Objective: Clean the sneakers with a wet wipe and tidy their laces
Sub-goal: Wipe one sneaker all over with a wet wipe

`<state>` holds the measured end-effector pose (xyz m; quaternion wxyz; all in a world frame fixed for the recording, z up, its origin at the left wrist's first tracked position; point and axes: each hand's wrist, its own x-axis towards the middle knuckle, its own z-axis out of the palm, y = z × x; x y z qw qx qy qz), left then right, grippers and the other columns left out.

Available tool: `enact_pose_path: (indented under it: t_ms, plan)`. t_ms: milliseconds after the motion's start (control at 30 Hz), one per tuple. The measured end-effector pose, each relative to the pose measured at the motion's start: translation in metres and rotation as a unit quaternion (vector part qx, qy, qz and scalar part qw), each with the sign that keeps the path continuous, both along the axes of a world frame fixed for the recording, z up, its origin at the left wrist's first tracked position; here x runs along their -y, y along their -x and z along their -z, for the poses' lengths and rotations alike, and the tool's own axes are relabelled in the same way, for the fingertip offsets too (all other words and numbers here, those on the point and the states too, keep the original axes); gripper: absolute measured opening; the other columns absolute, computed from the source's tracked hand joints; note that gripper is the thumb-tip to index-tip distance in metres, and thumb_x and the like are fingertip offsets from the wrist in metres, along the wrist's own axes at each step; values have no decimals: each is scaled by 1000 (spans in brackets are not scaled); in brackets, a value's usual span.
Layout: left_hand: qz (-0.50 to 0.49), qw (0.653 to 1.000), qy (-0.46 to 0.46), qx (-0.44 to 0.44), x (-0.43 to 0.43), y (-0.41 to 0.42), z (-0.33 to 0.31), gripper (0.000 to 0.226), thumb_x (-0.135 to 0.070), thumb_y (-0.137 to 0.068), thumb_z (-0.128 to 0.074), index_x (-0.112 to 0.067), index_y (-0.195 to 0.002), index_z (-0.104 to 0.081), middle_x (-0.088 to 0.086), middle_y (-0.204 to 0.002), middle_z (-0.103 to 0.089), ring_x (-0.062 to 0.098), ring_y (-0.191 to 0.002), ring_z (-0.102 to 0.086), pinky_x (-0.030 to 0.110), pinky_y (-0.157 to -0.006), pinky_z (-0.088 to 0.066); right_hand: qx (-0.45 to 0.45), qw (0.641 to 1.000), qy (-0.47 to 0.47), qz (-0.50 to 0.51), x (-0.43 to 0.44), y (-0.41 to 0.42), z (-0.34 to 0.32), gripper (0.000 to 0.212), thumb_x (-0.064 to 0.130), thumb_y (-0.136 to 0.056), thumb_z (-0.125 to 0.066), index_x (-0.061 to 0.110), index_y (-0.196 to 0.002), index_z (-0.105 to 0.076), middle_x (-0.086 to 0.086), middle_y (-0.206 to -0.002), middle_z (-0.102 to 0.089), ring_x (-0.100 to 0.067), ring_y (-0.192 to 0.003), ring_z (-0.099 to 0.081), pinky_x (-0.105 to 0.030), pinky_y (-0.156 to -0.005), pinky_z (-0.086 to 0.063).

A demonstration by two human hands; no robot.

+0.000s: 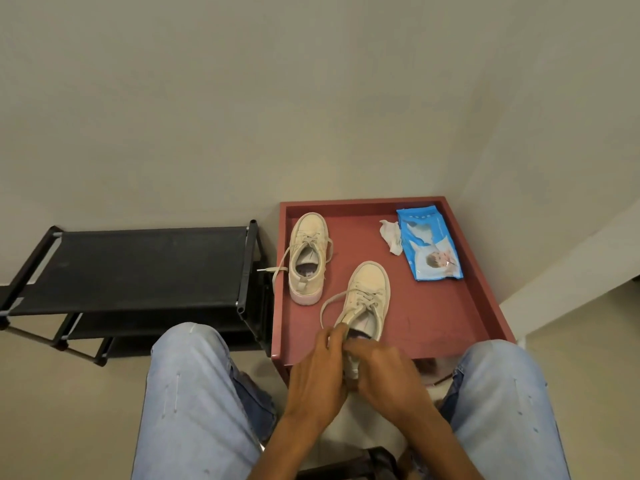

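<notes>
- While the left hand (pixel 318 368) and right hand (pixel 384 372) are curling tightly round the heel end of the near sneaker (pixel 369 296), it is lying toe-away at the front of the red tray (pixel 433 323).
- Its upper is looking soft and light, likely yielding when squeezed; the firmer sole and heel are seeming the safer hold.
- Its lace (pixel 322 311) is looping limply leftward, so pinching it close to an eyelet is probably working best.
- The far sneaker (pixel 308 258) is sitting apart, and the crumpled wipe (pixel 391 237) is touching the wipe pack (pixel 429 244).

Left grip (pixel 318 372), right grip (pixel 385 373) around nearer sneaker (pixel 369 292)
</notes>
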<state>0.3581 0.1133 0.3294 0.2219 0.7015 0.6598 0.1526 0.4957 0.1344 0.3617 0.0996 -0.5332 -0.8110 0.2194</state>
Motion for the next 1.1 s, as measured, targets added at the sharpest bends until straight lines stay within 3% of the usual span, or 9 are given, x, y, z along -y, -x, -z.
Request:
enact_pose_path:
  t_ms: [200,333,467,600,733,867,967,1033,1100]
  plan:
    - [-23,998,-45,-21,-2,-17,4,74,-38,-90,-71,-36,-147,-24,3,-147,-40,22,-114,-63,34,-78,-61,-1,990,-88,110,-72,4,-11,26,24,-93,-54,18,-115,-66,-3,-107,-69,-23,-91,-66,-36,-75,-55]
    - [-18,994,-76,-72,-4,-27,22,54,-60,-83,-71,-28,-123,-53,8,-144,-55,23,-110,-69,33,-73,-63,164,985,36,48,-121,13,-9,53,51,-85,-61,15,-125,-57,-11,-128,-55,-30,-114,-55,-37,-87,-46]
    - [-20,994,-70,-83,-12,-30,31,38,-50,-83,-77,-21,-106,-68,9,-129,-65,22,-88,-73,32,-61,-63,223,970,97,24,-133,24,-9,66,54,-79,-67,15,-131,-49,-14,-136,-44,-33,-115,-52,-35,-82,-44]
    - [10,995,-97,-21,-13,-16,22,22,-30,-83,-79,-14,-94,-70,5,-123,-66,20,-69,-69,26,-54,-56,189,974,102,70,-136,21,-8,50,39,-81,-69,13,-121,-54,-13,-127,-51,-29,-106,-57,-34,-80,-47]
    - [14,990,-102,95,-20,18,-3,21,-28,-84,-80,-16,-96,-69,-9,-102,-65,9,-67,-56,6,-63,-36,35,974,156,164,-134,3,-14,16,22,-77,-65,11,-87,-60,-6,-85,-63,-21,-79,-60,-30,-64,-45]
    - [20,979,-15,200,-27,54,-27,24,-33,-80,-84,-19,-80,-65,-8,-80,-62,15,-71,-57,33,-63,-46,-208,927,209,232,-124,-13,-34,9,4,-81,-65,5,-89,-69,-6,-70,-66,-11,-55,-57,-21,-52,-49]
    - [30,961,47,271,-27,74,-36,17,-24,-78,-87,-23,-85,-72,-9,-87,-68,13,-81,-65,36,-74,-53,-379,862,254,222,-114,-18,-47,14,4,-87,-66,8,-100,-69,-10,-85,-70,-13,-67,-64,-22,-63,-55]
    - [43,954,62,288,-25,77,-37,16,-21,-78,-87,-23,-87,-74,-12,-92,-70,11,-87,-67,33,-78,-56,-322,896,216,216,-113,-16,-50,7,20,-89,-68,13,-92,-70,-4,-88,-72,-13,-71,-66,-27,-67,-57]
    - [54,955,53,288,-25,75,-37,15,-19,-78,-87,-22,-84,-74,-15,-89,-68,6,-81,-65,22,-72,-51,-135,963,177,151,-113,-12,-51,40,50,-88,-64,15,-70,-60,5,-70,-64,-12,-63,-59,-30,-63,-50]
